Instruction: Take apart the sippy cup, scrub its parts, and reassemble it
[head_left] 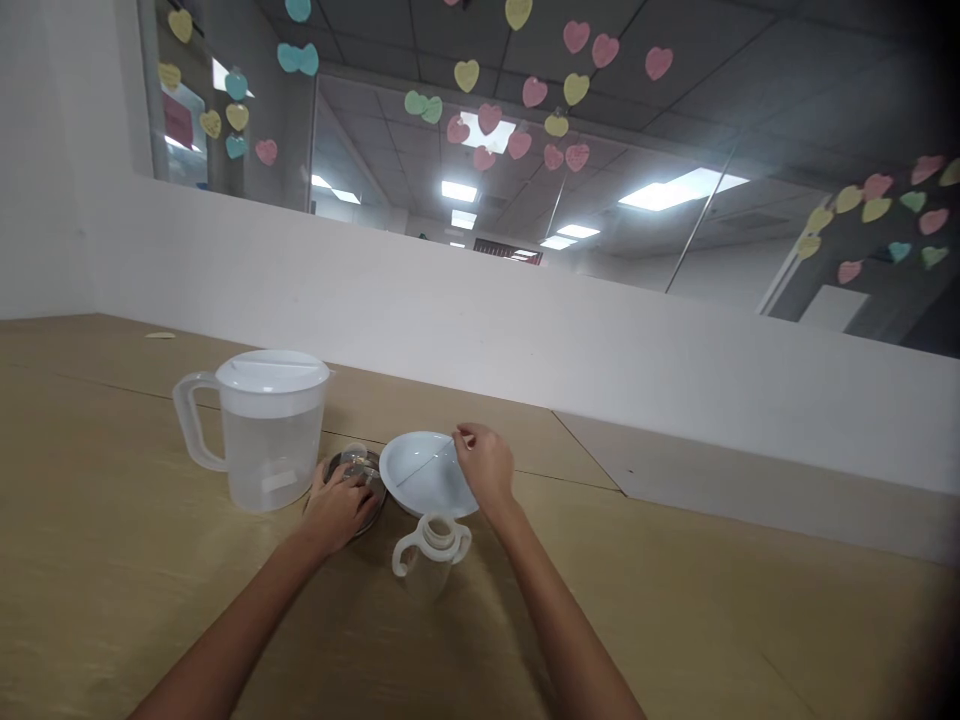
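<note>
My left hand (pixel 343 508) reaches into a dark, shiny round bowl (pixel 381 508), its fingers bent around something I cannot make out. Small clear pieces (pixel 354 456) show beside the fingertips. Over the right rim of a white bowl (pixel 420 498), my right hand (pixel 487 468) is closed in a pinch on a thin stick (pixel 427 465). The stick slants down to the left across the white bowl. In front of that bowl stands a clear bottle (pixel 429 575) without a lid, with a white two-handled collar (pixel 439 540) around its neck.
Left of the dark bowl stands a large translucent pitcher (pixel 271 450) with a white lid and side handle. A small pale flat piece (pixel 160 335) lies far left on the wooden table (pixel 112 560). Behind rise a white wall (pixel 420 310) and a window with heart-shaped notes (pixel 489 120).
</note>
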